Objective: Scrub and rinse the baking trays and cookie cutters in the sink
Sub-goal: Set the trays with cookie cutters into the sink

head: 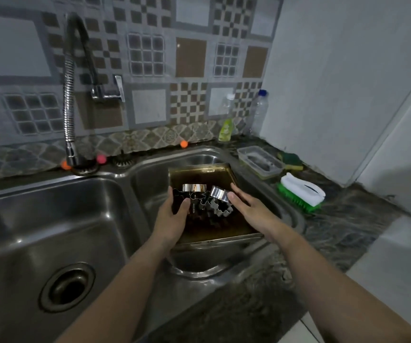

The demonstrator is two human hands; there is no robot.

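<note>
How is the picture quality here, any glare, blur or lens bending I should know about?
Head view: dim overall, the inside of the baking tray nearly black; bright glare spots on the cookie cutters and the large sink basin; wide-angle bending curves the faucet hose and wall lines; the tiles look soft and slightly smeared, while both hands, left and right, stay fairly sharp.
</note>
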